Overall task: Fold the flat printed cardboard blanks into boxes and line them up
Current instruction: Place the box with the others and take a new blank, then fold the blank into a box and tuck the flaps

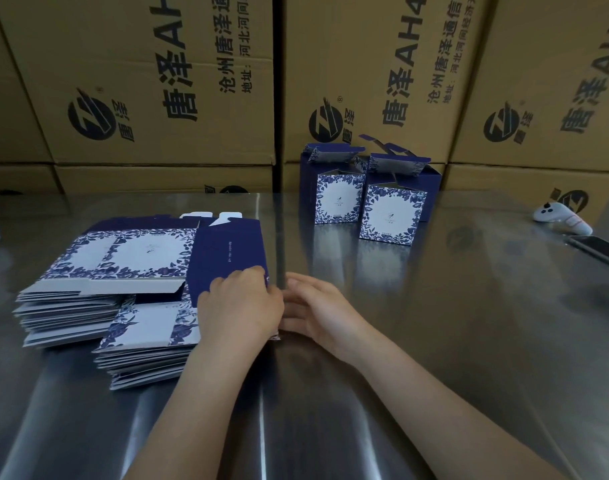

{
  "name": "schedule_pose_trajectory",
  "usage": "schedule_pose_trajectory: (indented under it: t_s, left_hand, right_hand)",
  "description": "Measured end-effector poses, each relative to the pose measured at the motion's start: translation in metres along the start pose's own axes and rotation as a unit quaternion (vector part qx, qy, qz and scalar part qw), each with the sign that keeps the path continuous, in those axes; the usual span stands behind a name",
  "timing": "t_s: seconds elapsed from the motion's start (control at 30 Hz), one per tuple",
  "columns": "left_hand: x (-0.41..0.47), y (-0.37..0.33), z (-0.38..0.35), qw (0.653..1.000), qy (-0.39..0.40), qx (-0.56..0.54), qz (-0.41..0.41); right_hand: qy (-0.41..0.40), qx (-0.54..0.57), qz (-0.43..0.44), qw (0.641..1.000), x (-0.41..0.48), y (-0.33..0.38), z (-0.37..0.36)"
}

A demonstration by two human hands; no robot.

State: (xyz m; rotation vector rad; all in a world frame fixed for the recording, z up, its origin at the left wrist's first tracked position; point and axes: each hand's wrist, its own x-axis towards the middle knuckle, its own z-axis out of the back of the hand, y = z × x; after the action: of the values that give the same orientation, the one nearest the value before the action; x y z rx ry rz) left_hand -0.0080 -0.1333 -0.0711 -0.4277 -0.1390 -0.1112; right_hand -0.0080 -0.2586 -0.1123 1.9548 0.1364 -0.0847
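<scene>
Head view, single frame.

- Steel table (pixel 434 341): a reflective top that bears every item below.
- Rear stack (pixel 64 308) of flat printed blanks: on the table's left part, edges slightly fanned.
- Front stack (pixel 147 355) of the same blanks: just beside the rear stack, nearer the person and overlapping its right corner.
- Top blank (pixel 227 249): lies flat across the stacks. Its navy panel is to the right of a blue-and-white floral panel, with white tabs at the far edge.
- Left hand (pixel 239 303): rests on the navy panel's near right corner. The fingers are curled together and pinch that edge.
- Right hand (pixel 318 306): on the table just right of the blank, touching the left hand. The fingers are loosely bent and point left. I cannot tell whether they grip the cardboard.
- Left folded box (pixel 337 199): upright at the table's far middle, floral face forward, top flaps open.
- Right folded box (pixel 393 213): just beside the left one and slightly nearer, flaps also open. Navy box walls show behind both; how many is unclear.
- White handheld controller (pixel 561 218): far right of the table.
- Dark phone (pixel 597 249): flat, near the controller, at the right edge.
- Corrugated cartons (pixel 157 81): stacked behind the table, printed with black logos and characters.
</scene>
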Motion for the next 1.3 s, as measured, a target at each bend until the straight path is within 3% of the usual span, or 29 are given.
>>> schedule_pose_trajectory:
  t_s: [0.13,0.4,0.6,0.87,1.13,1.3]
  left_hand:
    - [-0.003,-0.006,-0.001,0.996,0.006,-0.085,-0.006]
    - [-0.002,-0.011,-0.003,0.974,-0.026,-0.224,-0.021]
    - [0.0,-0.01,0.004,0.939,-0.125,-0.32,-0.027]
    - [0.006,0.007,0.015,0.887,-0.233,-0.397,0.03]
    - [0.023,0.024,0.014,0.88,-0.257,-0.385,0.107]
    - [0.029,0.028,0.011,0.814,-0.218,-0.526,0.121]
  right_hand:
    - [0.061,0.016,-0.002,0.998,-0.002,-0.005,-0.006]
    - [0.007,0.018,-0.008,1.0,0.0,-0.001,0.006]
    - [-0.032,0.031,-0.017,0.999,0.001,0.005,0.014]
    - [-0.086,0.039,-0.031,0.995,0.006,0.02,0.036]
    - [-0.07,0.007,0.039,0.997,0.0,0.038,0.057]
    - [-0.081,-0.047,0.118,0.989,-0.006,0.05,0.069]
